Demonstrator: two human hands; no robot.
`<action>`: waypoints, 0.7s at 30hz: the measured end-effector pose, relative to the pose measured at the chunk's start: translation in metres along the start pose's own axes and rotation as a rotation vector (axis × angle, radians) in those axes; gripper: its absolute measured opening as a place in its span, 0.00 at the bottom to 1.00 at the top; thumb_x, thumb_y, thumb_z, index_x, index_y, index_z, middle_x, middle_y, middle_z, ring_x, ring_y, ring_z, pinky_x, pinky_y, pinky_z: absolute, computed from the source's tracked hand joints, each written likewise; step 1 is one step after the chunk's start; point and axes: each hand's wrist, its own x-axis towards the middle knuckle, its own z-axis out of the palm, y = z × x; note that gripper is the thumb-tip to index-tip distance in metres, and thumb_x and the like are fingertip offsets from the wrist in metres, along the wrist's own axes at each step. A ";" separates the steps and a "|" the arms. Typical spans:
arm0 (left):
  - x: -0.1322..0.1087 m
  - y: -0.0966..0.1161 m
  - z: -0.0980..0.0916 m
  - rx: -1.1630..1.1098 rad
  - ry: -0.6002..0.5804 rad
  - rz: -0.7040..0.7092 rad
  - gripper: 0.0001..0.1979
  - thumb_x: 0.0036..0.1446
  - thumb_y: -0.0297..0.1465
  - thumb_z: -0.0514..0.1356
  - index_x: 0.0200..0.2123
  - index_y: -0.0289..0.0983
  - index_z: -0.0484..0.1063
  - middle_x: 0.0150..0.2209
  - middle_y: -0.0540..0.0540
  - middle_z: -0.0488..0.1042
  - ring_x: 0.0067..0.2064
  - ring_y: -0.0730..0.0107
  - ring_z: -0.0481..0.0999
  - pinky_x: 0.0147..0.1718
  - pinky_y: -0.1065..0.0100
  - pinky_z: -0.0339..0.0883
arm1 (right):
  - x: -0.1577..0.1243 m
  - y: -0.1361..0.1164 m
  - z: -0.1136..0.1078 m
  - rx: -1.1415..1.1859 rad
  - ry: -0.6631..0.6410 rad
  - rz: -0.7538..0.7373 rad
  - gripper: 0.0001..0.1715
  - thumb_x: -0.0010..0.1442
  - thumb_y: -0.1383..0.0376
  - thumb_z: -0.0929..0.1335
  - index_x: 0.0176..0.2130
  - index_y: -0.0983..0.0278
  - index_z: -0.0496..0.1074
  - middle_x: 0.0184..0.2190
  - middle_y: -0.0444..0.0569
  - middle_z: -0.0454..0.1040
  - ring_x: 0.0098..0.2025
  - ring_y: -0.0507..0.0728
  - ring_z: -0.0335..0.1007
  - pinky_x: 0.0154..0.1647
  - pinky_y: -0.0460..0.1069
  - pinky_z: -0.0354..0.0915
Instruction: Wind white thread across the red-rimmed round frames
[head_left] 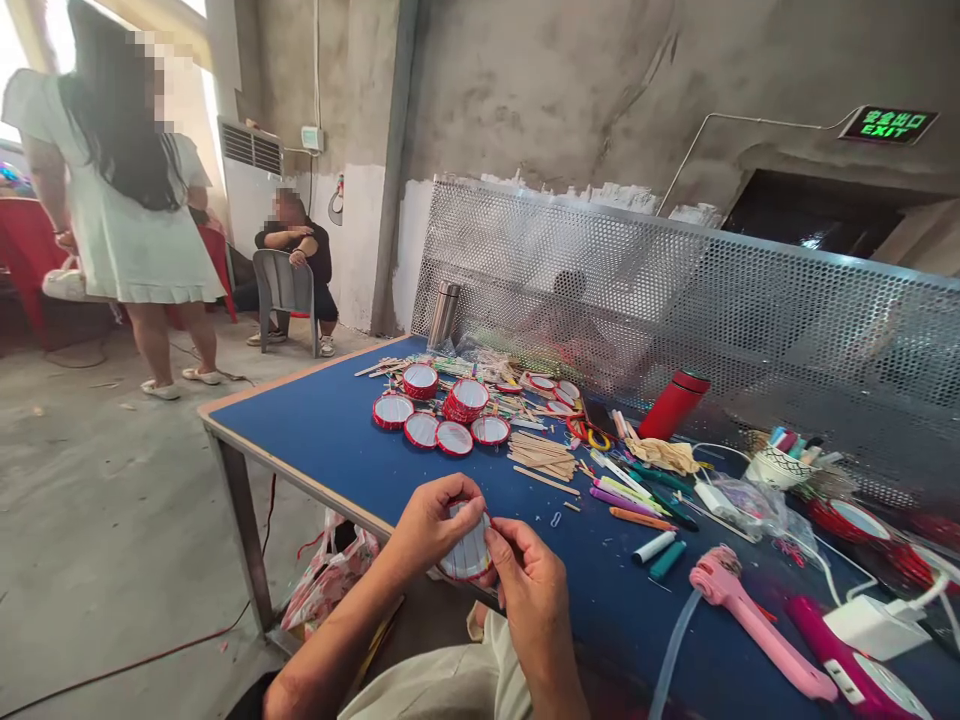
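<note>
My left hand (pixel 441 522) grips a round white disc with a red rim (pixel 468 556) over the table's front edge, its thumb lying across the face. At the disc's right edge, my right hand (pixel 531 582) has thumb and fingers pinched together on the red rim. Thin lines run across the white face. Similar discs lie beyond my hands, some flat, such as a single disc (pixel 454 438), and some piled in a stack (pixel 466 398). Flat wooden sticks (pixel 541 456) are heaped just to their right.
Markers (pixel 634 495), a pink-handled tool (pixel 761 625), a white charger (pixel 874 628) and a red bottle (pixel 673 404) crowd the right side of the blue table (pixel 300 432). A perforated metal panel (pixel 600 290) stands behind. Two people are at the left, one standing, one seated.
</note>
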 end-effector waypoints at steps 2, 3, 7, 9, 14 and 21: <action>-0.001 0.001 0.001 0.011 0.012 -0.003 0.08 0.51 0.32 0.55 0.23 0.36 0.68 0.22 0.52 0.67 0.25 0.74 0.63 0.23 0.76 0.59 | 0.000 -0.001 0.001 0.009 0.001 0.037 0.24 0.57 0.49 0.65 0.37 0.68 0.74 0.19 0.42 0.69 0.19 0.48 0.60 0.17 0.41 0.58; -0.001 0.002 0.002 0.020 0.022 -0.001 0.07 0.50 0.32 0.55 0.22 0.36 0.67 0.22 0.52 0.67 0.25 0.74 0.63 0.23 0.76 0.59 | -0.001 -0.001 0.001 0.013 0.002 0.049 0.25 0.56 0.49 0.65 0.37 0.68 0.73 0.19 0.42 0.68 0.19 0.48 0.60 0.16 0.41 0.57; -0.001 0.003 0.004 0.057 0.056 -0.003 0.06 0.48 0.30 0.54 0.21 0.37 0.66 0.21 0.53 0.65 0.24 0.74 0.62 0.23 0.76 0.58 | -0.001 -0.003 0.002 0.030 0.012 0.056 0.25 0.55 0.48 0.65 0.37 0.67 0.74 0.21 0.44 0.71 0.19 0.49 0.61 0.17 0.42 0.59; -0.001 0.003 0.004 0.072 0.073 0.002 0.06 0.47 0.29 0.53 0.21 0.37 0.65 0.21 0.53 0.65 0.25 0.74 0.62 0.24 0.75 0.58 | -0.001 -0.003 0.003 0.033 0.015 0.051 0.25 0.56 0.49 0.65 0.37 0.68 0.74 0.21 0.44 0.71 0.19 0.49 0.61 0.17 0.42 0.59; 0.000 0.005 0.005 0.115 0.104 0.032 0.06 0.46 0.29 0.52 0.20 0.37 0.65 0.20 0.53 0.65 0.24 0.74 0.62 0.24 0.75 0.58 | -0.001 -0.003 0.004 0.028 0.033 0.043 0.24 0.56 0.50 0.65 0.37 0.67 0.74 0.20 0.44 0.70 0.18 0.49 0.59 0.17 0.42 0.58; -0.001 0.003 0.007 0.122 0.131 0.049 0.07 0.48 0.28 0.51 0.21 0.38 0.66 0.20 0.53 0.66 0.25 0.73 0.64 0.25 0.75 0.58 | -0.001 -0.001 0.005 -0.001 0.060 0.001 0.22 0.57 0.51 0.65 0.38 0.66 0.75 0.21 0.44 0.70 0.19 0.49 0.60 0.19 0.43 0.60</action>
